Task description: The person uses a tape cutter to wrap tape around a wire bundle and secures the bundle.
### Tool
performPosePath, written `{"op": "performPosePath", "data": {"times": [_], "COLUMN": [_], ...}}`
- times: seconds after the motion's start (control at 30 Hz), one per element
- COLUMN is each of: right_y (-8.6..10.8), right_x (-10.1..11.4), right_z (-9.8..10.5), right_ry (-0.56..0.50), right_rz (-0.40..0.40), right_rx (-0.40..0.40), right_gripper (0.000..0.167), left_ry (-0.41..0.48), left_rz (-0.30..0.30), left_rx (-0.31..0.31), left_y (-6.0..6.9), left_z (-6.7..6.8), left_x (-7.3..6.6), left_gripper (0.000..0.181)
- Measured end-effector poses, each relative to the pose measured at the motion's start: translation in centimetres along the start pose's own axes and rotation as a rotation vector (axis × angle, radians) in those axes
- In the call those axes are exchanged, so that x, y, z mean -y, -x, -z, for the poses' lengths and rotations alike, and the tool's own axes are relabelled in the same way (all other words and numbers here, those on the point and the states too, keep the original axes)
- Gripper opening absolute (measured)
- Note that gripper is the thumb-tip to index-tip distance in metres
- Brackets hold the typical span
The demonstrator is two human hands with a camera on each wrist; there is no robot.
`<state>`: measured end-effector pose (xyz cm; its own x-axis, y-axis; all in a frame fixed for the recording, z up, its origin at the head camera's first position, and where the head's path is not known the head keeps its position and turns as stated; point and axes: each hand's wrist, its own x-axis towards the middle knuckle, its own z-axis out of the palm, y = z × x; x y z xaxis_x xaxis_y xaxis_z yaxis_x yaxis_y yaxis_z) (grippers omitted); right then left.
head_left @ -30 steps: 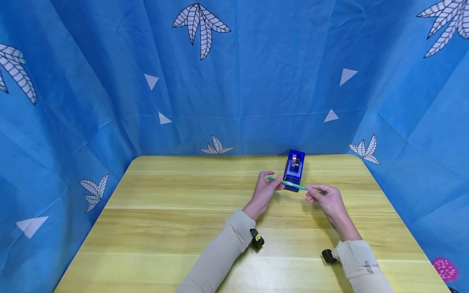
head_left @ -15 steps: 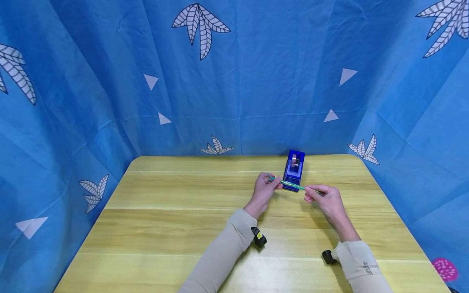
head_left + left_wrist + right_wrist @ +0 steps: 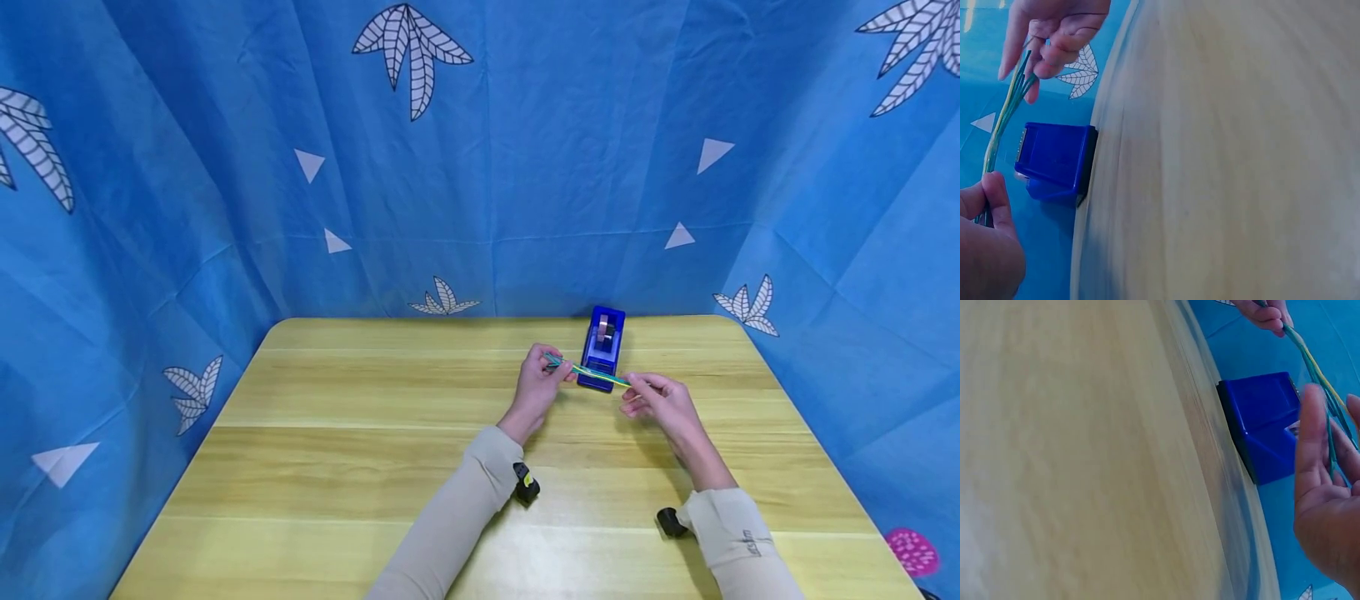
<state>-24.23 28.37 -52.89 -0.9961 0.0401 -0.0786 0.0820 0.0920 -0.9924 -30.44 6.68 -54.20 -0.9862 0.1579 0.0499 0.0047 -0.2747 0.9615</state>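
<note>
A thin bundle of green and yellow wires (image 3: 603, 376) stretches between my hands above the table. My left hand (image 3: 534, 387) pinches it near one end between thumb and fingers, and short ends stick out past the grip, as the left wrist view shows. At the other end, my right hand (image 3: 666, 408) is around the loose wire ends. In the right wrist view its thumb (image 3: 1312, 422) stands apart from the fingers, and the wires (image 3: 1329, 394) fan out between them. Just behind the bundle lies a blue tape dispenser (image 3: 609, 354), touched by neither hand.
The wooden table (image 3: 337, 467) has its far edge close behind the tape dispenser. A blue curtain (image 3: 540, 167) with leaf prints hangs behind and on both sides.
The fingers of my right hand have loosened and spread at the wire ends. My left hand keeps its pinch, and the bundle has shifted only slightly. The tape dispenser stays put.
</note>
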Motion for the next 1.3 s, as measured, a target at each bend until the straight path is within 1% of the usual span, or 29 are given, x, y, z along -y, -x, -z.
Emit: {"op": "performPosePath", "data": {"times": [0.17, 0.27, 0.37, 0.47, 0.53, 0.6, 0.73, 0.8, 0.97, 1.07, 1.17, 1.3], "right_y": [-0.1, -0.2, -0.2, -0.3, -0.3, -0.3, -0.2, -0.1, -0.1, -0.1, -0.3, -0.6], "right_x": [0.0, 0.0, 0.0, -0.2, -0.3, -0.4, -0.5, -0.5, -0.6, -0.6, -0.6, -0.5], "right_z": [0.0, 0.0, 0.1, 0.2, 0.2, 0.2, 0.2, 0.2, 0.3, 0.4, 0.5, 0.5], "right_ry": [-0.013, -0.016, 0.001, 0.019, 0.029, 0.044, 0.055, 0.06, 0.072, 0.088, 0.108, 0.125], "right_rz": [-0.019, -0.013, 0.006, 0.031, 0.047, 0.062, 0.088, 0.101, 0.096, 0.071, 0.046, -0.004], "right_rx": [-0.044, -0.073, -0.097, -0.117, -0.127, -0.129, -0.119, -0.112, -0.099, -0.079, -0.04, -0.001], "right_gripper": [0.036, 0.027, 0.028, 0.032, 0.033, 0.035, 0.038, 0.04, 0.042, 0.048, 0.054, 0.055], "left_ry": [-0.02, -0.035, -0.045, -0.028, -0.011, -0.004, -0.015, -0.034, -0.084, -0.104, -0.126, -0.153], "left_rz": [-0.025, -0.025, 0.016, 0.075, 0.104, 0.121, 0.139, 0.136, 0.113, 0.096, 0.077, 0.048], "left_rx": [0.006, 0.012, 0.007, -0.009, -0.021, -0.034, -0.053, -0.06, -0.049, -0.031, -0.016, -0.001], "left_y": [0.0, 0.1, 0.1, 0.1, 0.1, 0.1, 0.1, 0.1, -0.1, -0.3, -0.4, -0.4], "left_z": [-0.1, -0.2, -0.4, -0.7, -0.8, -0.9, -1.1, -1.1, -1.0, -0.8, -0.6, -0.5], "left_x": [0.1, 0.0, -0.1, -0.1, 0.0, 0.0, 0.1, 0.1, 0.1, 0.2, 0.2, 0.2], "left_gripper": [0.02, 0.021, 0.025, 0.037, 0.042, 0.039, 0.023, 0.016, 0.013, 0.012, 0.011, 0.01]}}
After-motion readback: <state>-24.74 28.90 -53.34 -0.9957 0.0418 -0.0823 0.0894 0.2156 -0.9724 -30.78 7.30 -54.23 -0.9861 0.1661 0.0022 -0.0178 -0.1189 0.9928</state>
